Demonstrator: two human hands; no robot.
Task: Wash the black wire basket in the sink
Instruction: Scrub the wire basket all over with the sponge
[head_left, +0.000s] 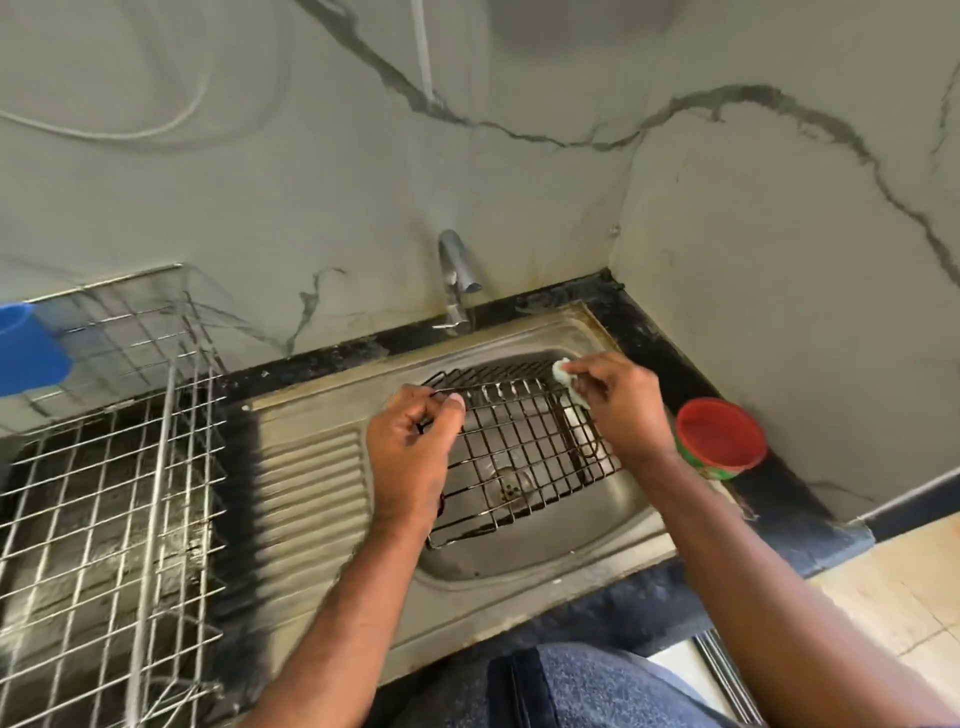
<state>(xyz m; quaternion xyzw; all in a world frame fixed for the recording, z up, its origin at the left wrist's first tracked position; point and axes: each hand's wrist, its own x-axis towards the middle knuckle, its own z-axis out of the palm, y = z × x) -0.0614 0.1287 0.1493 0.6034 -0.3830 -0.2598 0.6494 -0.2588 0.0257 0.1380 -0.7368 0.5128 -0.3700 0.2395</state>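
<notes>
The black wire basket (524, 441) is tilted over the bowl of the steel sink (519, 561), its grid facing me. My left hand (410, 452) grips the basket's left rim, thumb over the wire. A pale soapy scrub pad (563, 376) is pinched in my right hand (623, 405) and pressed against the basket's far right corner. The drain (511, 488) shows through the grid.
A steel tap (457, 280) stands at the wall behind the sink, with no water visible from it. A red-lidded green tub (719, 439) sits on the black counter at right. A large steel dish rack (104, 493) and a blue cup (28, 348) stand at left.
</notes>
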